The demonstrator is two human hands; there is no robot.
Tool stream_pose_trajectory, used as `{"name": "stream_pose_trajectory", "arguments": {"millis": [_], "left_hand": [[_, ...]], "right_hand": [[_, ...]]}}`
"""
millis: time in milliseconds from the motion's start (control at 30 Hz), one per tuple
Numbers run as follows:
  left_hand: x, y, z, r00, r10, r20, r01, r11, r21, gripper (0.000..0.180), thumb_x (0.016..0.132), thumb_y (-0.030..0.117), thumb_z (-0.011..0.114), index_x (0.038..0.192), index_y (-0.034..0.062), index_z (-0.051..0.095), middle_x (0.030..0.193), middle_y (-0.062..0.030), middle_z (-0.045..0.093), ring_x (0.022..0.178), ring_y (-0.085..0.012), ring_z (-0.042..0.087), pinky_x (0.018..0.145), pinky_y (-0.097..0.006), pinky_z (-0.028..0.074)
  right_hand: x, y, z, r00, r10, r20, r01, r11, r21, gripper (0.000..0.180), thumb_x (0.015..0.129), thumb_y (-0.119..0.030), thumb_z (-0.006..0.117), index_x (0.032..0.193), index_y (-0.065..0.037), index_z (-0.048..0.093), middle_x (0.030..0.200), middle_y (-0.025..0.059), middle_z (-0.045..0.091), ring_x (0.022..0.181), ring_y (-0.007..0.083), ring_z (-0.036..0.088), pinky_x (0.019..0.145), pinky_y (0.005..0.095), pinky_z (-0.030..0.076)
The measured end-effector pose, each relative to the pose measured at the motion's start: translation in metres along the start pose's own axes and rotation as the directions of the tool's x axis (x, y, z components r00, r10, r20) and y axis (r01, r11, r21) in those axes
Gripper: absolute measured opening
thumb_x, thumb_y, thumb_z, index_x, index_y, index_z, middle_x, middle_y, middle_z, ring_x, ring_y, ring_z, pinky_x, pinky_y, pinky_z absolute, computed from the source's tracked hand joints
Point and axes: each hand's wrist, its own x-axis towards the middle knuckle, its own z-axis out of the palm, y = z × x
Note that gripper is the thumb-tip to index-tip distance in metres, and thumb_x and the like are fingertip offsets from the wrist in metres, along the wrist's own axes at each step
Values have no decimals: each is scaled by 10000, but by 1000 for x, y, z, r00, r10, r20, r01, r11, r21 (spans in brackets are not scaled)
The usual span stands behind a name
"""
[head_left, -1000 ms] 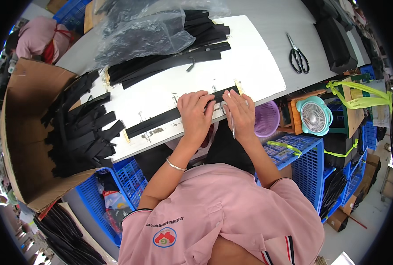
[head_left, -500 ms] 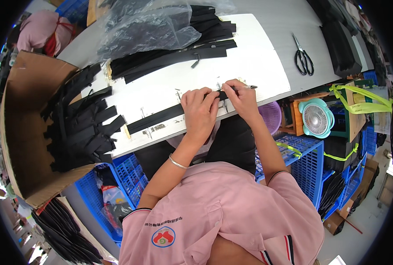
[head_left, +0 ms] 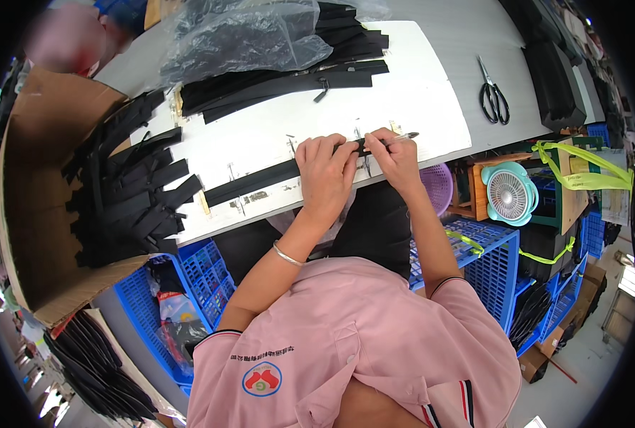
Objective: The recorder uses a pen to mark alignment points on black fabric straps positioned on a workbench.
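A long black strip (head_left: 250, 183) lies along the near edge of the white board (head_left: 282, 121). My left hand (head_left: 324, 171) presses flat on the strip's right part. Beside it, my right hand (head_left: 392, 153) grips a thin silver pen-like tool (head_left: 405, 136), its tip pointing right over the strip's end. The two hands touch over the strip. Small metal pins (head_left: 233, 173) stand up from the board along the strip.
More black strips (head_left: 289, 82) lie at the board's far side under a clear plastic bag (head_left: 246, 36). A cardboard box (head_left: 28, 185) holding several black strips (head_left: 128, 192) sits at left. Black scissors (head_left: 492, 93) lie at right. Blue crates (head_left: 489, 257), a small fan (head_left: 509, 194) and a purple basket (head_left: 439, 187) stand below the table.
Both hands have slid slightly along the strip. My right hand now holds the silver tool out to the right, where earlier its fingers lay on the strip's end.
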Motion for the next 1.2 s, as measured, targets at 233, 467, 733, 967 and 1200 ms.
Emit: {"name": "stream_pose_trajectory", "arguments": {"millis": [233,467,733,967,1200], "left_hand": [[-1,-2,-1,1000,-8,-4,8,1000,1,192,820,85,782,1010,87,749,1057,-33,662,1025,-254,586,981,-411,390],[-10,-7,-24,998,-60,-16,60,998,-15,277,850,129,773,1123,92,742,1203,-88,655,1169,-302,577,1083,-480,375],[-66,-92,-156,941,-269,-205,331,858,394,359,959,94,654,1318,86,667,1403,-135,580,1383,-346,470,1208,-489,240],[-69,-137,-206,897,-409,-167,429,720,546,273,937,151,699,1210,152,696,1530,-117,507,1534,-368,285,1226,-602,136],[-36,-111,-164,939,-157,-305,278,869,409,124,819,91,795,863,151,696,1318,-52,665,1425,-348,474,1214,-565,213]], "right_hand": [[2,-6,1,992,-100,79,106,991,-79,230,966,-168,665,821,-1,729,741,92,711,568,264,652,545,333,482],[-6,14,-3,992,59,107,-74,987,140,145,977,-127,674,915,-15,741,767,56,720,637,125,642,587,292,476],[2,-14,5,996,-70,50,75,992,-98,209,919,-195,792,1041,-52,702,776,31,642,653,115,568,611,257,462],[38,-13,28,966,-247,81,250,794,-554,378,855,-327,849,1061,-85,643,878,56,687,651,187,646,597,309,513],[59,-22,50,969,-150,-196,77,939,-336,229,919,-123,769,1113,-85,653,937,96,730,729,244,711,644,328,539]]}}
